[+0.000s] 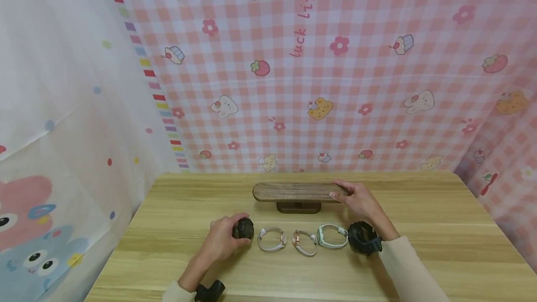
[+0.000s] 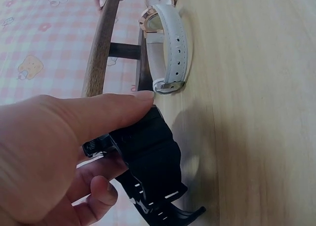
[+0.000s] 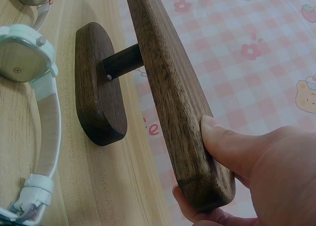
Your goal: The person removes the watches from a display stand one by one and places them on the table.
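My left hand (image 1: 224, 239) holds a black watch (image 1: 243, 229) between thumb and fingers, at the left end of a row of watches. In the left wrist view, its black strap (image 2: 153, 157) hangs by the tabletop; whether it touches the wood I cannot tell. My right hand (image 1: 358, 199) grips the right end of a dark wooden watch stand (image 1: 293, 192). The right wrist view shows the thumb on one side of the stand's bar (image 3: 170, 92) and fingers around its end. The stand's oval base (image 3: 98, 87) rests on the table.
Between the hands stand a white-strapped watch (image 1: 271, 248), a second pale-strapped one (image 1: 308, 250) and a mint green watch (image 1: 333, 246). Beside my right wrist is another black watch (image 1: 361, 239). A checked cloth (image 1: 293, 106) hangs behind the wooden table (image 1: 189, 195).
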`<state>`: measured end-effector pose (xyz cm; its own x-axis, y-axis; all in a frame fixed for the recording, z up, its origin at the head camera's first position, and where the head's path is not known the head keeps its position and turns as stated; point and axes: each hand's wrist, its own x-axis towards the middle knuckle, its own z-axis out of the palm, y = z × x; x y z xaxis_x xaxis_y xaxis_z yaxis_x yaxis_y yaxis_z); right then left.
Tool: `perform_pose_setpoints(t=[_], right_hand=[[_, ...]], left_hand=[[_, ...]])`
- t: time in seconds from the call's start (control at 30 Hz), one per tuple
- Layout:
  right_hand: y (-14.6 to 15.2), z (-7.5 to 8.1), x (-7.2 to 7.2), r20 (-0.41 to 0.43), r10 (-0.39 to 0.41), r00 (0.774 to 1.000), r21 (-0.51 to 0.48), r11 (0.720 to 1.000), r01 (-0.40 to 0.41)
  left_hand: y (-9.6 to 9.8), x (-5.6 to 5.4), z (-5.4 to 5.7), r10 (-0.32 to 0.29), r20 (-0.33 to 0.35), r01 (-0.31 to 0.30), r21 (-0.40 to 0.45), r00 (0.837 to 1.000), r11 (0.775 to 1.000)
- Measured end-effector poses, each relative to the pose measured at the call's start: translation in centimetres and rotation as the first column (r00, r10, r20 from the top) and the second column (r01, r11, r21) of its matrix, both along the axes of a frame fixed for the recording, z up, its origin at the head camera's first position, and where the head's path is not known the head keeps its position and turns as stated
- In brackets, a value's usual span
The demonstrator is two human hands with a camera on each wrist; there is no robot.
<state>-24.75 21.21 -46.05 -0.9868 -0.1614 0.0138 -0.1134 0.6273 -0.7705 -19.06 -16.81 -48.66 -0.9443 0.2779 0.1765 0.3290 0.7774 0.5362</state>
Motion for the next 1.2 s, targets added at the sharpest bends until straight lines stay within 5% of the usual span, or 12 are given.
perform_pose_setpoints(t=[0.23, 1.2], right_hand=[[-0.03, -0.02, 0.03, -0.01, 0.007, 1.0, 0.0, 1.0, -0.007], [-0.22, -0.34, -0.46, -0.036, 0.002, 0.999, -0.003, 1.0, -0.002]], left_hand=[[0.05, 0.07, -0.29, -0.029, -0.023, 0.028, -0.024, 0.999, 0.999], [0.28, -0.12, -0.31, -0.062, 0.068, 0.065, -0.032, 0.996, 0.997]])
